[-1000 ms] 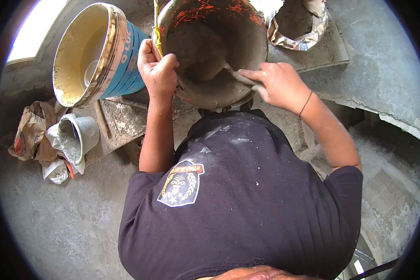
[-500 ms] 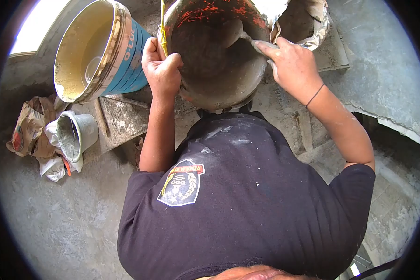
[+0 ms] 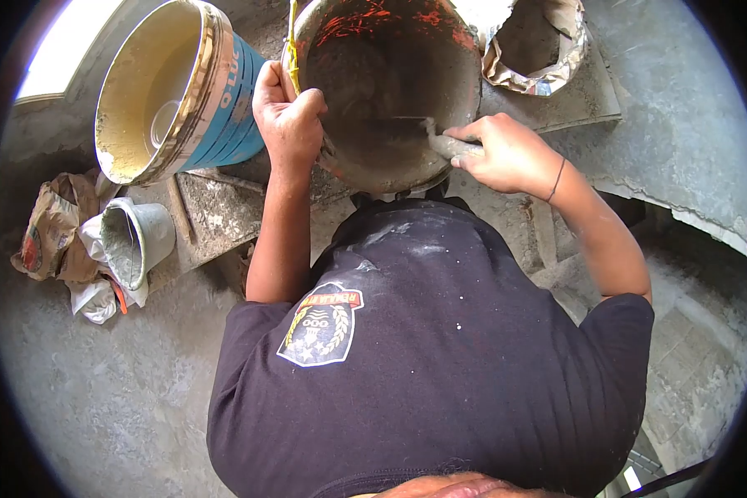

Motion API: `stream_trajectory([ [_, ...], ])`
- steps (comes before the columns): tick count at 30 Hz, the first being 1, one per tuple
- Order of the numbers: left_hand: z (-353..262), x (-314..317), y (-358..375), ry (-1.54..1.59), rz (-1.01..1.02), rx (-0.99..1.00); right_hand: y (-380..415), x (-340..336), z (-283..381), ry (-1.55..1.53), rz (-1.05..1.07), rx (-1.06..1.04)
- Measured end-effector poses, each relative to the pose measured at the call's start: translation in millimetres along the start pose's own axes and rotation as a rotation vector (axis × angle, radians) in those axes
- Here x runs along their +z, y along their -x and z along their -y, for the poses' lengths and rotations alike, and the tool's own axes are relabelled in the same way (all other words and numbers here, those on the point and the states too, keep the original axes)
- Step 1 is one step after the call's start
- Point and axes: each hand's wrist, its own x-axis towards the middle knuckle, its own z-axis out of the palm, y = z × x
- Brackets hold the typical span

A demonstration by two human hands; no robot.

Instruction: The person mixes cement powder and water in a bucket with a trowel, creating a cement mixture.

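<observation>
A round bucket point(image 3: 452, 153) with orange-red streaks on its inner wall stands at the top centre, with grey material inside. My left hand point(image 3: 290, 120) is closed on the yellow-wrapped handle point(image 3: 293, 50) at the bucket's left rim. My right hand point(image 3: 506, 153) grips the grey-coated handle of a trowel point(image 3: 444, 145) over the bucket's lower right rim. The trowel's blade lies inside the bucket, seen nearly edge-on and partly lost in the dark material.
A large blue bucket point(image 3: 232, 108) stands left, with a small grey bucket point(image 3: 153, 232) and crumpled paper bag point(image 3: 79, 261) below it. An open paper sack point(image 3: 573, 62) is at upper right. A rough concrete ledge point(image 3: 681, 124) lies at right.
My right hand and the trowel have moved down toward me inside the bucket, and the blade has turned nearly edge-on. My left hand stays at the rim.
</observation>
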Motion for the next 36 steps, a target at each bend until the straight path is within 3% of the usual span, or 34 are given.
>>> stream_trajectory([
  [3, 1.1, -0.1, -1.8, -0.012, 0.004, 0.019, -5.9, 4.2, -7.6, -0.256, 0.056, -0.081],
  [5, 1.0, -0.8, -2.4, -0.023, 0.009, 0.024, -7.9, -5.3, -2.1, -0.443, 0.259, 0.059],
  [9, -1.6, -0.2, -2.8, -0.024, -0.002, 0.016, -8.4, -1.3, -17.1, -0.638, 0.324, 0.154],
  [11, -2.6, -0.1, -1.9, -0.014, -0.007, 0.005, -17.3, 26.9, -43.0, -0.489, -0.183, -0.418],
  [12, -0.9, -1.1, -1.6, -0.014, -0.008, 0.003, -10.0, 11.8, -29.8, -0.490, -0.181, -0.418],
  [14, 3.8, -4.0, -2.0, -0.024, -0.004, 0.021, 11.4, -29.5, -2.2, -0.722, 0.086, 0.031],
  [16, 2.2, -4.3, -0.2, -0.023, -0.009, 0.022, 18.0, -33.9, -15.5, -0.814, 0.145, 0.076],
  [19, 0.8, -3.5, 0.8, -0.014, -0.045, 0.012, 33.5, -34.2, -30.9, -1.314, 0.135, 0.165],
  [22, 2.1, -5.7, 1.2, -0.002, -0.091, 0.002, 48.6, -24.8, -48.0, -1.327, 0.110, 0.154],
  [24, 4.2, -7.8, 1.0, 0.007, -0.118, 0.000, 57.8, -15.6, -44.1, -1.031, 0.047, 0.132],
  [26, 6.2, -11.4, 0.2, -0.036, -0.144, 0.010, 53.4, 24.6, -55.1, -0.408, -0.424, -0.279],
  [28, 10.4, -14.8, -0.6, -0.023, -0.156, 0.006, 59.5, 48.3, -58.7, -0.276, -0.433, -0.085],
  [30, 8.3, -13.3, -2.3, 0.003, -0.209, 0.002, 56.1, 79.9, -85.7, -0.086, -0.491, -0.153],
  [36, 7.9, -15.6, -5.4, 0.026, -0.240, -0.030, 32.6, 114.6, -105.3, -0.154, -0.555, -0.162],
])
